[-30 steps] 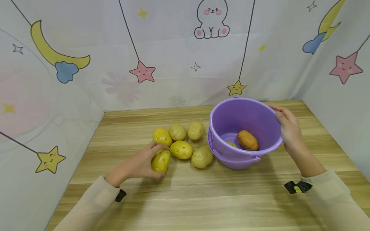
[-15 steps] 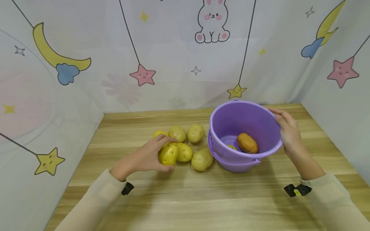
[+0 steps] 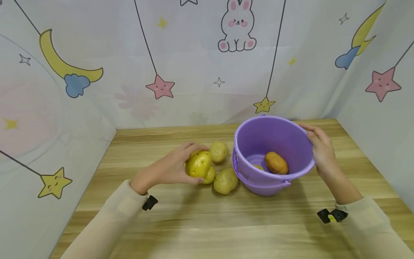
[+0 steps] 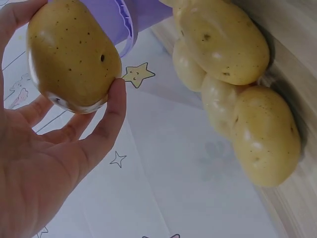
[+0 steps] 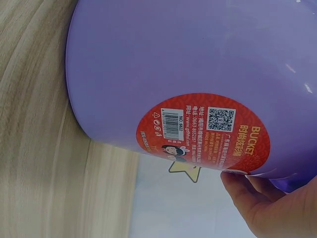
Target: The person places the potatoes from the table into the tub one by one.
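My left hand [image 3: 173, 166] grips a yellow potato [image 3: 199, 163], lifted above the other potatoes. In the left wrist view that potato [image 4: 74, 54] is pinched between the thumb and fingertips. My right hand [image 3: 323, 151] holds the rim of a purple bucket [image 3: 263, 183], which tilts towards the left. Inside the bucket lie a brown potato [image 3: 276, 163] and part of a yellow one [image 3: 258, 167]. Seen from the right wrist, the fingers [image 5: 242, 191] touch the bucket's wall beside a red oval label [image 5: 208, 131].
Left of the bucket, a pale potato [image 3: 225, 181] and another behind it [image 3: 219, 151] lie on the wooden table [image 3: 207, 223]. One yellow potato [image 3: 209, 175] is partly covered by the held one. A printed cloth [image 3: 194, 46] hangs behind and at both sides.
My left hand has raised the yellow potato off the table and carried it right, towards the bucket. The right hand keeps its hold on the rim.
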The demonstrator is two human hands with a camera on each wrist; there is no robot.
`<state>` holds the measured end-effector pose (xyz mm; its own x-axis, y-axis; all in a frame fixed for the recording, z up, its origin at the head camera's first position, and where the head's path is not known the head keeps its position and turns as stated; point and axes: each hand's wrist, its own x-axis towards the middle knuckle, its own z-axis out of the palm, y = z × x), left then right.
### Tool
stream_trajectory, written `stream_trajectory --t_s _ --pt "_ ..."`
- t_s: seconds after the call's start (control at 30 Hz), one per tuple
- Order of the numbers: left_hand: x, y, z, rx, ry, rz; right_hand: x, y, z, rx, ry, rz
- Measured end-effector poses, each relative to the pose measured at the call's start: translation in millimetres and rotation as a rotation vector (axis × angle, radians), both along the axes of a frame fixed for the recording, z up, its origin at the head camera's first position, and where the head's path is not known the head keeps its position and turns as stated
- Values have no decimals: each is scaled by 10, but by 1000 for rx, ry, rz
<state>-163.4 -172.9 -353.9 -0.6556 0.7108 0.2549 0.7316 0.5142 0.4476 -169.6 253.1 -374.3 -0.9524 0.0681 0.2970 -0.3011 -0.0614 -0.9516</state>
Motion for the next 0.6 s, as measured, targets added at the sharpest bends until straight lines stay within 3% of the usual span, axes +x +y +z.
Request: stream_trajectory --t_s 0.6 --pt "-31 212 284 12 36 -29 76 -26 -14 14 5 -21"
